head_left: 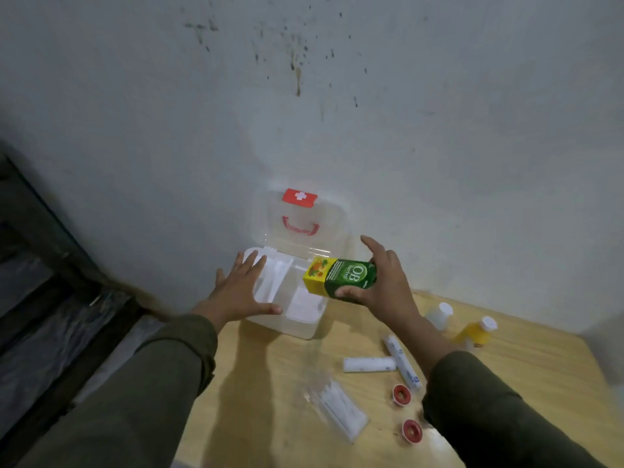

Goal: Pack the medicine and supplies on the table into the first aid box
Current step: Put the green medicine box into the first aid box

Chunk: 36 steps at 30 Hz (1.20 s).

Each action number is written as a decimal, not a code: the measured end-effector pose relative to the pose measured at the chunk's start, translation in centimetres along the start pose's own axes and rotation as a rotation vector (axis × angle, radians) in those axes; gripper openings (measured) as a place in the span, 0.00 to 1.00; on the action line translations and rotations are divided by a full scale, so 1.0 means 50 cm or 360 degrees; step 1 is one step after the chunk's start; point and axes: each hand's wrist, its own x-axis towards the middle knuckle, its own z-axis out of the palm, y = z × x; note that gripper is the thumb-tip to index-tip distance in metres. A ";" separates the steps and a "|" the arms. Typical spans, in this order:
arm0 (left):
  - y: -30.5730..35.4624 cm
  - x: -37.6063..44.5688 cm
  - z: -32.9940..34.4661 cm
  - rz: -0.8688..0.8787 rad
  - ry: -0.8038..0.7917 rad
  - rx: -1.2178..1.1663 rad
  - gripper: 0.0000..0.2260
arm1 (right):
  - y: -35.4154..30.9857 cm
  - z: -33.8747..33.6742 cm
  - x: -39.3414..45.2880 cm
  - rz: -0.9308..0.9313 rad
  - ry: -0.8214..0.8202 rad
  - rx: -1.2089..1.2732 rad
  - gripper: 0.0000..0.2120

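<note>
A clear plastic first aid box [297, 327] stands open at the table's far left corner, its lid [300, 224] with a red cross and red handle leaning against the wall. My right hand [385, 282] grips a green and yellow medicine carton [341, 276], held sideways over the box's right rim. My left hand [241, 288] rests flat with fingers spread on the box's left rim. Inside the box lie white items, hard to make out. On the table lie two white bandage rolls [369, 364], two red tape rolls [400, 394], and a clear pack of cotton swabs [341, 410].
A white bottle [440, 314] and a yellow bottle with a white cap [476, 334] stand at the right, near the wall. The wooden table [270, 400] is pushed against a stained white wall. A dark drop lies beyond the table's left edge.
</note>
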 end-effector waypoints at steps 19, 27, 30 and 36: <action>-0.074 0.042 0.034 0.0271 -0.0166 0.0134 0.53 | -0.071 0.219 0.085 0.0328 -0.0402 -0.0784 0.37; -0.079 0.047 0.039 0.0288 -0.0181 0.0111 0.53 | -0.073 0.241 0.089 0.0433 -0.0405 -0.0873 0.37; -0.079 0.046 0.041 0.0289 -0.0177 0.0099 0.52 | -0.075 0.256 0.096 0.0470 -0.0407 -0.0799 0.37; -0.081 0.048 0.039 0.0304 -0.0177 0.0095 0.53 | -0.076 0.295 0.092 0.0617 -0.0216 -0.0468 0.34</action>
